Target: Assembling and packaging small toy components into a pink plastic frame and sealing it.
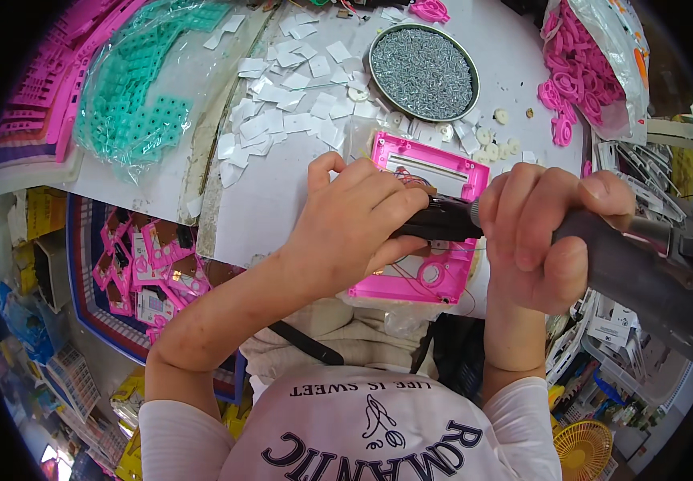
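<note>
My right hand (551, 228) is wrapped round a dark grey electric screwdriver (635, 276), which slants in from the lower right. Its front end points left, over a pink plastic casing (378, 284). The thumb and fingers of my left hand (354, 212) close on a black part (447, 220) above the middle of the casing, against the front of the screwdriver. Whether that part belongs to the tool, I cannot tell. Thin coloured wires (412, 181) run inside the casing, and a round pink ring (431, 274) shows in its near end. The screwdriver's tip is hidden.
A round tin of small screws (424, 72) stands beyond the casing. White paper pieces (282, 104) and off-white discs (487, 144) lie scattered. Bagged teal parts (142, 88) are at left, pink rings (575, 76) at right. Below left, a basket (82, 272) holds pink casings.
</note>
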The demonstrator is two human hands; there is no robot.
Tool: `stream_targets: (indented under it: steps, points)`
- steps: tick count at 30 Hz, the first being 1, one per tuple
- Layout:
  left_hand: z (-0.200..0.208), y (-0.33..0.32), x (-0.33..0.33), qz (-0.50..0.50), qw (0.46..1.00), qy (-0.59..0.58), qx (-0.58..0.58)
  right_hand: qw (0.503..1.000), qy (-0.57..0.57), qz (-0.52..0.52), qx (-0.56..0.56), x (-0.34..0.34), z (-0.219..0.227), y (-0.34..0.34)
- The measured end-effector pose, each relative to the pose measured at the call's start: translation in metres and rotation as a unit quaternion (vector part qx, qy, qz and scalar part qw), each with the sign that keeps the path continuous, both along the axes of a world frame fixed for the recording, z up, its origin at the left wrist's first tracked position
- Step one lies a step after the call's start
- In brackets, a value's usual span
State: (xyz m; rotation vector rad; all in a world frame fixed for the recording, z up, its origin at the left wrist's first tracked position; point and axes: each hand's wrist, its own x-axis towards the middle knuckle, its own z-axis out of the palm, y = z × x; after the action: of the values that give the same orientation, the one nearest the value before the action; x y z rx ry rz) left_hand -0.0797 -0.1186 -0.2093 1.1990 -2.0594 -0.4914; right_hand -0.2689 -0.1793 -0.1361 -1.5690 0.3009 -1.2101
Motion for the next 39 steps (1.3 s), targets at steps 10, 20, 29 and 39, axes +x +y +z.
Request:
stream_targets:
  steps: [10, 20, 29, 39]
  points:
    - [-0.003, -0.002, 0.000, 0.007, 1.000, 0.028, -0.001, 1.000, 0.000, -0.021, 0.000, 0.007, -0.010, 0.004]
    - [-0.002, -0.001, -0.002, 0.007, 0.999, 0.045, -0.015, 0.995, 0.007, 0.066, -0.068, 0.013, -0.013, -0.008]
    - [0.001, 0.001, -0.001, 0.010, 0.999, 0.027, -0.013, 0.990, 0.102, 0.093, -0.029, -0.008, -0.007, -0.023]
    - [-0.009, -0.004, 0.001, 0.042, 0.988, 0.145, 0.020, 0.866, 0.439, -0.119, -0.210, -0.044, -0.019, 0.001]
